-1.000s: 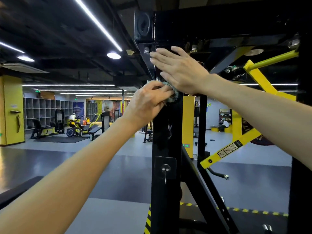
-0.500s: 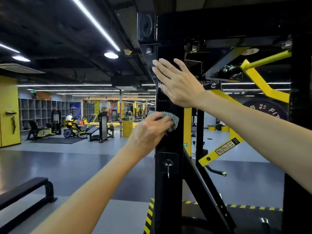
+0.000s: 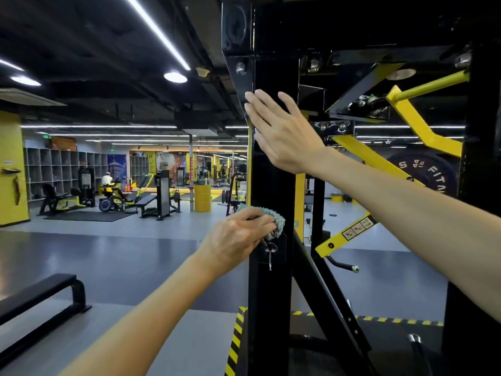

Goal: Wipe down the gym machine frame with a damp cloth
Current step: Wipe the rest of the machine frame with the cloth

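Left hand [image 3: 238, 237] grips bunched pale-blue cloth [image 3: 278, 220], pressing it to the machine frame's black upright [image 3: 272, 294], just above a metal hook [image 3: 269, 253]. Right hand [image 3: 284, 131] higher up, fingers straight, flat against the same upright. Beyond: yellow lever arm [image 3: 329, 244], weight plate [image 3: 423, 169].

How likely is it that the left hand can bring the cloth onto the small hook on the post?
Probably yes: the left hand holds the cloth against the post directly above the hook, nothing lies between, and the right hand rests higher up.
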The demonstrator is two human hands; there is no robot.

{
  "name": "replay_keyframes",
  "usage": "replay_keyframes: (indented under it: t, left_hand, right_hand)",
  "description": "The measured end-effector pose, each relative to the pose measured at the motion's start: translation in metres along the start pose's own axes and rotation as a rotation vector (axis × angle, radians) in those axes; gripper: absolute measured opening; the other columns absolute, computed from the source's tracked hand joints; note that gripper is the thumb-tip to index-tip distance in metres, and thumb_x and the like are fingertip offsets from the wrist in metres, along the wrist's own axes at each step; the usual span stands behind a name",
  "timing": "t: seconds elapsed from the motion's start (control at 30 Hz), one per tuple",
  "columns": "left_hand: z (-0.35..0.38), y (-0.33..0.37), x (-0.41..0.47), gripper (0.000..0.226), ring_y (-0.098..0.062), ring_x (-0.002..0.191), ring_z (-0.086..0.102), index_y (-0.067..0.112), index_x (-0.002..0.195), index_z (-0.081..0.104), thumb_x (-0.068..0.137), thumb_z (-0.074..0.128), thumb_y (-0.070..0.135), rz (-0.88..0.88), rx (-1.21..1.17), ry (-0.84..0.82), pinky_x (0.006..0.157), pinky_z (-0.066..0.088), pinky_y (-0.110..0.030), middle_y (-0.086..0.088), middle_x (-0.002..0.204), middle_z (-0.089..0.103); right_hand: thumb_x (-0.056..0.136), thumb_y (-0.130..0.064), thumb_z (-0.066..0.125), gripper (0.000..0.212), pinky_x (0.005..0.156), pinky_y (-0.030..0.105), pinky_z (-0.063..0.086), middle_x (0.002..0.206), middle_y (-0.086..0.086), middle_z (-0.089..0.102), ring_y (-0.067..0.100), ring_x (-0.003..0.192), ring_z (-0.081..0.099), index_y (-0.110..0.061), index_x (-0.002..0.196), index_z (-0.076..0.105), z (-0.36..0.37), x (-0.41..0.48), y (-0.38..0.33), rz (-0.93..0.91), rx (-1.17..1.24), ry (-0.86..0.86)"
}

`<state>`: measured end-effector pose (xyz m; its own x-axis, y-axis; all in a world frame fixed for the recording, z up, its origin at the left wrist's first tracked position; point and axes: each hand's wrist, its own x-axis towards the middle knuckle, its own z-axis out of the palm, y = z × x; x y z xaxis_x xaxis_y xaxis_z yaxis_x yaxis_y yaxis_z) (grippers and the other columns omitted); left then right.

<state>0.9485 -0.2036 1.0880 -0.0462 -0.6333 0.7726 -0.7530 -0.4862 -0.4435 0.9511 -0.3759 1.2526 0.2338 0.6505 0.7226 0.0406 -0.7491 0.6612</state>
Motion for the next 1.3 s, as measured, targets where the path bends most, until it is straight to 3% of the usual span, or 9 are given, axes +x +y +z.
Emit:
replay_keyframes:
  t: [0.07, 0.2, 0.37, 0.47, 0.67, 0.77, 0.93, 1.07, 1.3]
  left_hand:
    - [-0.013, -0.009, 0.022, 0.036, -0.023, 0.104, 0.06, 0.007, 0.11, 0.065, 0.078, 0.072, -0.007, -0.043, 0.044, 0.011, 0.062, 0.063, -0.039, -0.007, 0.106, 0.07]
    - [-0.037, -0.028, 0.069, 0.037, -0.032, 0.1, 0.067, -0.002, 0.108, 0.071, 0.073, 0.074, -0.01, -0.044, 0.155, 0.051, 0.078, 0.061, -0.04, -0.012, 0.106, 0.073]
    - [-0.017, -0.009, 0.049, 0.033, -0.026, 0.095, 0.064, 0.0, 0.101, 0.075, 0.07, 0.07, -0.009, -0.035, 0.119, 0.155, 0.074, 0.061, -0.035, -0.009, 0.101, 0.075]
    - [0.009, 0.005, 0.012, 0.029, -0.021, 0.099, 0.057, 0.004, 0.103, 0.072, 0.079, 0.059, -0.003, -0.02, 0.042, 0.106, 0.072, 0.061, -0.035, -0.001, 0.104, 0.072]
    - [0.001, 0.002, 0.007, 0.024, -0.02, 0.103, 0.057, 0.006, 0.103, 0.07, 0.082, 0.061, -0.002, 0.023, 0.031, 0.002, 0.077, 0.059, -0.029, -0.002, 0.103, 0.071]
    - [-0.022, -0.013, 0.045, 0.027, -0.029, 0.1, 0.066, -0.001, 0.104, 0.072, 0.082, 0.056, 0.0, -0.059, 0.099, 0.06, 0.072, 0.062, -0.04, -0.012, 0.102, 0.073]
    - [-0.027, -0.015, 0.069, 0.031, -0.034, 0.094, 0.068, 0.0, 0.102, 0.075, 0.083, 0.051, 0.004, -0.137, 0.099, 0.148, 0.069, 0.061, -0.042, -0.012, 0.102, 0.075]
    - [-0.001, 0.004, 0.033, 0.033, -0.031, 0.09, 0.067, 0.002, 0.098, 0.075, 0.068, 0.076, -0.013, -0.138, 0.045, 0.177, 0.063, 0.062, -0.041, -0.008, 0.099, 0.074]
    - [0.013, 0.027, -0.005, 0.037, -0.019, 0.091, 0.061, 0.006, 0.096, 0.074, 0.067, 0.068, -0.018, -0.21, -0.044, 0.097, 0.054, 0.06, -0.038, -0.005, 0.092, 0.07]
  right_hand:
    - [0.102, -0.033, 0.026, 0.058, 0.12, 0.046, 0.012, 0.16, 0.015, 0.023, 0.027, 0.15, 0.016, -0.001, 0.151, 0.029, 0.0, -0.001, 0.0, -0.01, -0.001, -0.012]
    - [0.102, -0.033, 0.021, 0.058, 0.12, 0.043, 0.014, 0.16, 0.013, 0.024, 0.026, 0.15, 0.018, -0.003, 0.152, 0.029, -0.01, 0.003, 0.014, -0.085, 0.009, -0.069]
    - [0.101, -0.034, 0.017, 0.06, 0.12, 0.043, 0.014, 0.16, 0.013, 0.024, 0.027, 0.15, 0.018, -0.004, 0.152, 0.029, -0.014, 0.004, 0.021, -0.122, 0.019, -0.103]
    - [0.102, -0.032, 0.022, 0.059, 0.12, 0.045, 0.011, 0.161, 0.014, 0.022, 0.028, 0.15, 0.016, -0.002, 0.152, 0.028, -0.009, 0.0, 0.009, -0.064, 0.024, -0.081]
    - [0.103, -0.03, 0.027, 0.056, 0.121, 0.045, 0.01, 0.161, 0.014, 0.021, 0.028, 0.15, 0.015, -0.002, 0.152, 0.027, -0.01, 0.0, 0.006, -0.051, 0.033, -0.08]
    - [0.102, -0.032, 0.024, 0.058, 0.121, 0.043, 0.01, 0.161, 0.013, 0.021, 0.026, 0.15, 0.014, -0.003, 0.152, 0.027, -0.013, 0.001, 0.011, -0.066, 0.057, -0.102]
    - [0.101, -0.032, 0.02, 0.06, 0.121, 0.043, 0.008, 0.162, 0.012, 0.017, 0.026, 0.151, 0.011, -0.003, 0.153, 0.024, -0.017, 0.002, 0.011, -0.054, 0.087, -0.145]
    - [0.102, -0.033, 0.023, 0.059, 0.121, 0.045, 0.005, 0.163, 0.013, 0.016, 0.026, 0.151, 0.009, -0.002, 0.153, 0.023, -0.015, 0.0, 0.004, -0.016, 0.1, -0.14]
    - [0.102, -0.034, 0.022, 0.06, 0.121, 0.045, 0.006, 0.163, 0.012, 0.016, 0.026, 0.151, 0.008, -0.004, 0.153, 0.024, -0.015, -0.007, -0.007, 0.011, 0.117, -0.171]
